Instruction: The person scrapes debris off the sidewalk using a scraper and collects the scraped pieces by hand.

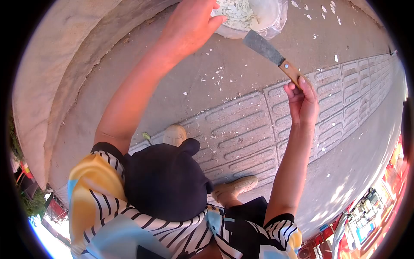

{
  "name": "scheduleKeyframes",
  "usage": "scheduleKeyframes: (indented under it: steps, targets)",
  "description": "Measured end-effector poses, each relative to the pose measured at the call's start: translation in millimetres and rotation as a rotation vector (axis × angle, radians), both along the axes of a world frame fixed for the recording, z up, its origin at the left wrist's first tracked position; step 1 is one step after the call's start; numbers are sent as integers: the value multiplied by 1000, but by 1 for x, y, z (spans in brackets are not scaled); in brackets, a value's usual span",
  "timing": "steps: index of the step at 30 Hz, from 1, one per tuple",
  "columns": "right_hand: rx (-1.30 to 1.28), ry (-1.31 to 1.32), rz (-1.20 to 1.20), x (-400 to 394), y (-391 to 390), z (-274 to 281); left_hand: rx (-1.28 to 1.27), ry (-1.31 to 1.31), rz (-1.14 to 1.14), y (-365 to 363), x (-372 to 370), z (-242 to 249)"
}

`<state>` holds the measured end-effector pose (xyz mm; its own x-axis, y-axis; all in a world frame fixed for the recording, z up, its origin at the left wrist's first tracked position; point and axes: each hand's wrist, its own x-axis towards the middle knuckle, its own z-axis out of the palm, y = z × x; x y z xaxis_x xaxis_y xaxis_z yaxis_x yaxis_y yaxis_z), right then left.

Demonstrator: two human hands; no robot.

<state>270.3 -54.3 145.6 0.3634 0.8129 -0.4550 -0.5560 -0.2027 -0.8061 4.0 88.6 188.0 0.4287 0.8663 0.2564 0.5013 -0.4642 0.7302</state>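
My left hand [189,23] reaches to the top of the view and grips the rim of a clear plastic bag [269,21] lying on the pavement. The thumb presses on the bag's edge, and the fingertips are cut off by the frame. White flakes and scraps [237,13] fill the bag. To the right, my right hand [304,101] is closed around the wooden handle [290,71] of a knife. Its wide dark blade [262,44] points up and to the left, with the tip close to the bag.
I crouch on grey pavement with a band of ribbed tactile tiles [241,129]. White scraps [321,8] lie scattered about. My two beige shoes [174,134] [235,186] stand below the hands. A curved stone kerb [64,64] runs along the left. Colourful stalls [366,211] show at the lower right.
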Motion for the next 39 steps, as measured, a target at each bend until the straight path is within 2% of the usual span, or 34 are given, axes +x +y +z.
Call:
scheduleKeyframes:
  steps: [3,5,8,10,13,16,19,22,25,28,31,39]
  targets:
    - [-230,16,27,1,-61,-40,-226,144,-63,-50,-30,-74]
    - [-374,47,58,4,-95,-75,-191,326,-158,-87,-49,-134]
    - [-418,116,31,-11,-115,-107,-289,381,-278,-123,-53,-165]
    - [-405,162,12,-32,-111,-114,-274,356,-309,-129,-43,-168]
    - [-346,219,-56,-62,-88,-123,-129,231,-123,-109,-29,-171]
    - [-287,247,-90,-68,-75,-119,-14,232,3,-71,-28,-184]
    - [-291,224,-62,-58,-81,-116,73,328,-77,-64,-32,-194]
    - [-344,184,-95,-50,-92,-115,-83,290,-139,-82,-33,-193]
    - [-342,184,-107,-50,-87,-118,-132,133,-175,-97,-32,-189]
    - [-325,183,-80,-55,-70,-122,-244,120,53,-95,-40,-190]
    - [-323,183,-50,-63,-59,-125,-202,246,-33,-92,-40,-189]
    - [-313,224,-16,-69,-54,-131,-191,164,-52,-91,-22,-198]
